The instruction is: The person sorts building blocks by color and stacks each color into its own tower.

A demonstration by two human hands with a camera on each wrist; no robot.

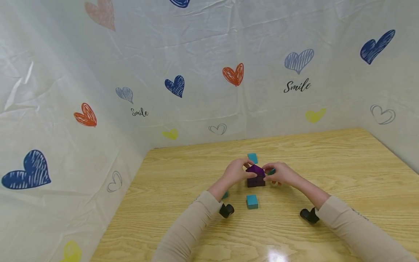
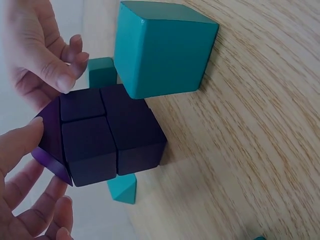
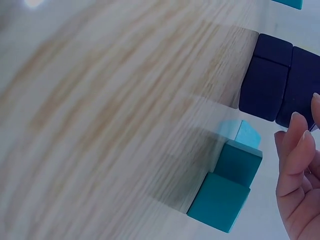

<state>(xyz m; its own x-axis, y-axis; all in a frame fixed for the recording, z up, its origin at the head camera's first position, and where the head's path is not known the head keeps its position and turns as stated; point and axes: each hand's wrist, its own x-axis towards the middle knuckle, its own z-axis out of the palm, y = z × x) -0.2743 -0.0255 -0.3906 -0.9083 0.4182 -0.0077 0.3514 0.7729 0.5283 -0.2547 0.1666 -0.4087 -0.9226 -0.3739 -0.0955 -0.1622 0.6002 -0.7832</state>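
A purple roof-shaped block sits on top of a stack of dark purple blocks. My left hand pinches the roof block's left end, thumb on the near side and fingers behind. At the right end, my right hand holds the same block between thumb and index finger, its other fingers loosely curled. The left wrist view shows the roof block lying against the stack, both hands around it. In the right wrist view, the right hand is beside the dark blocks; the roof block is out of view.
One teal cube stands in front of the stack, another teal block behind it. A teal piece shows partly beside the left forearm, and one more behind the right fingers. A heart-printed sheet hangs behind the wooden table.
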